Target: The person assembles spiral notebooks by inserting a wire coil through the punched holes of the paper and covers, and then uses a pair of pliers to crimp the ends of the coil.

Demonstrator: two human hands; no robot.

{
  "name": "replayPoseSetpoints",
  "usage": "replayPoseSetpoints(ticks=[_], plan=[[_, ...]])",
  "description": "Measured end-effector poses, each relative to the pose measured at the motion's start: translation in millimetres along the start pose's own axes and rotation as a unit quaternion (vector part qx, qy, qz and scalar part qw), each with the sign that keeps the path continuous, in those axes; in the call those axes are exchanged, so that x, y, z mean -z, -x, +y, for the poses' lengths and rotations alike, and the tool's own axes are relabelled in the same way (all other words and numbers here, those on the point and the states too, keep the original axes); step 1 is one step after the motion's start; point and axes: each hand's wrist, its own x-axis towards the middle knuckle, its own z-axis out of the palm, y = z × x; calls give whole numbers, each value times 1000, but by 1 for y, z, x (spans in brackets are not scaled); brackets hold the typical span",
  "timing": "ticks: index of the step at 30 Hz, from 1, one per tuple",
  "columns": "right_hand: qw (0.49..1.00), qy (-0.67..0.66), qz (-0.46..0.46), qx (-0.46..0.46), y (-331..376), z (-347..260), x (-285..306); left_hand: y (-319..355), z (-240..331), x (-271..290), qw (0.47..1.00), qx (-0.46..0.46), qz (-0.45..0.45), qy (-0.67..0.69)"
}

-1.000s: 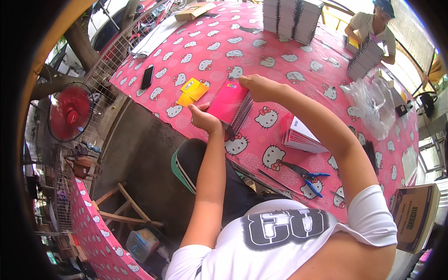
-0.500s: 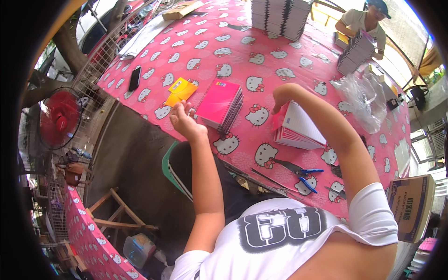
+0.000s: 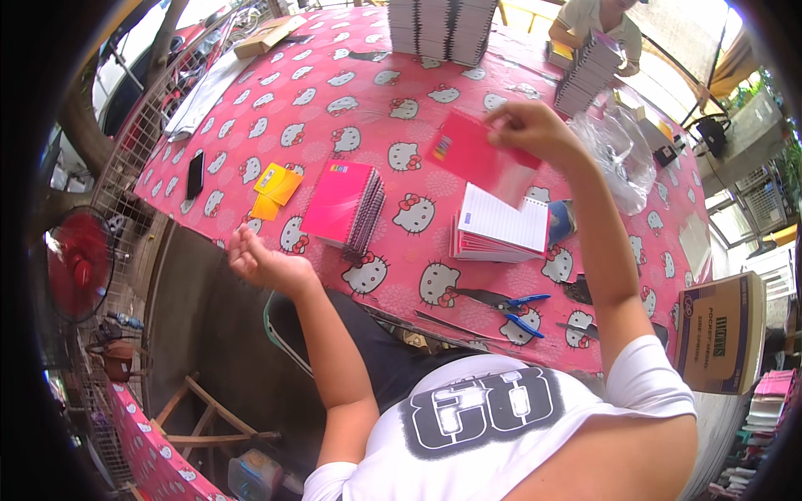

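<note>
My right hand (image 3: 535, 132) pinches a pink notebook cover (image 3: 461, 152) by its edge and holds it raised; a blurred lower part hangs beneath. Just under it lies a stack of unbound notebooks (image 3: 499, 242) with a white lined page on top. My left hand (image 3: 269, 260) is in the air past the table's near edge, fingers loosely bent and apart, with nothing visible in it. The closest things to it are small yellow-orange cards (image 3: 277, 185) and a pile of pink spiral notebooks (image 3: 338, 200).
Blue-handled pliers (image 3: 520, 313) lie near the front edge. A phone (image 3: 195, 175) is at the left; crumpled clear plastic (image 3: 614, 163) at the right. Tall spiral notebook stacks (image 3: 439, 33) stand at the back. A person (image 3: 597, 33) sits across. A cardboard box (image 3: 720, 334) stands right.
My right hand has risen from the unbound stack with the pink cover, baring the lined page. My left hand has moved left and down, off the table's edge. The whole view has shifted.
</note>
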Motion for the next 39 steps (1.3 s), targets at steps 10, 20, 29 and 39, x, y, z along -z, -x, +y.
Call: replayPoseSetpoints(ticks=[10, 20, 29, 39], plan=[[968, 241, 62, 27, 86, 72, -11, 113, 64, -46, 865, 243, -399, 183], [956, 250, 137, 65, 111, 19, -17, 185, 78, -71, 763, 3, -641, -83], [967, -148, 203, 51, 135, 70, -53, 192, 58, -64, 709, -155, -688, -11], [957, 10, 275, 94, 133, 59, -68, 211, 109, -72, 719, -324, -596, -153]])
